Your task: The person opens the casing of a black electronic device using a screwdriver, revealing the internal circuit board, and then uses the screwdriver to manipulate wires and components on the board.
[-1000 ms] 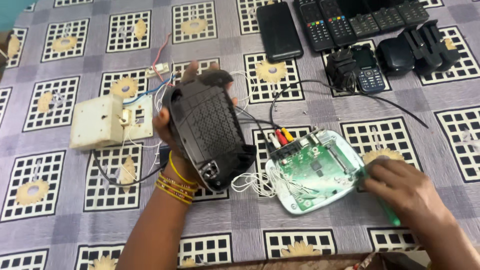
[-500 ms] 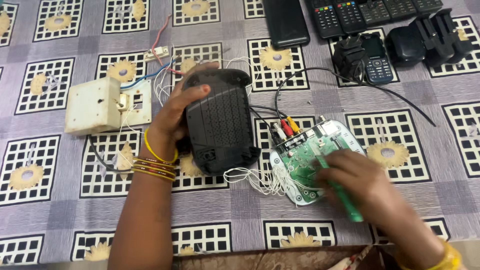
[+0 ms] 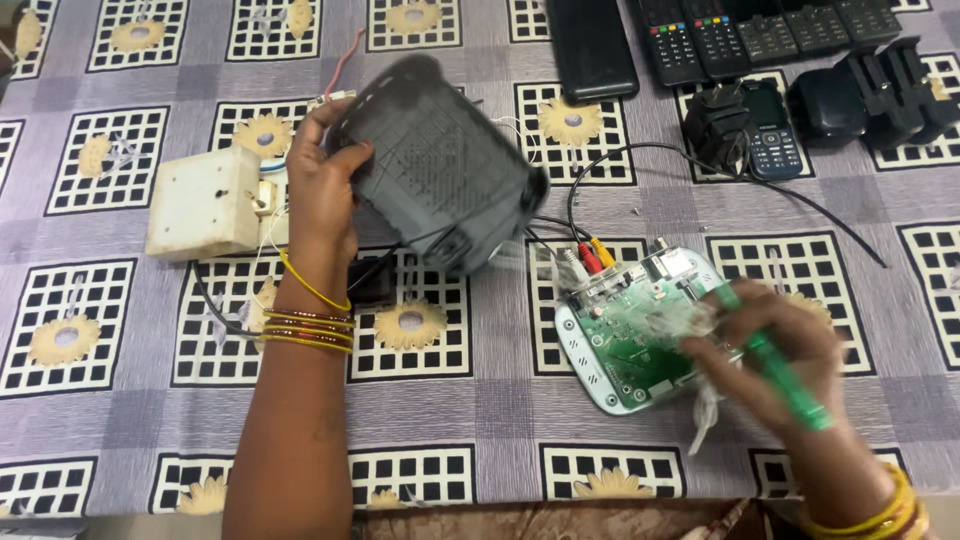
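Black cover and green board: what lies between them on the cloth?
Head view: black cables with red and yellow plugs lie between the cover and the board.

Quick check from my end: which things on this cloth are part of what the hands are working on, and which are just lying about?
In hand:
- left hand holds dark vented cover
- right hand holds green screwdriver
- green circuit board in white base

Lying about:
- remote controls
- keypad phone
- black adapters
- white switch box

Cover (image 3: 440,165) in left hand (image 3: 325,190), left of circuit board (image 3: 640,330); switch box (image 3: 205,205) further left; remotes (image 3: 740,35), phone (image 3: 770,130) behind; right hand (image 3: 780,350) on board's right edge.
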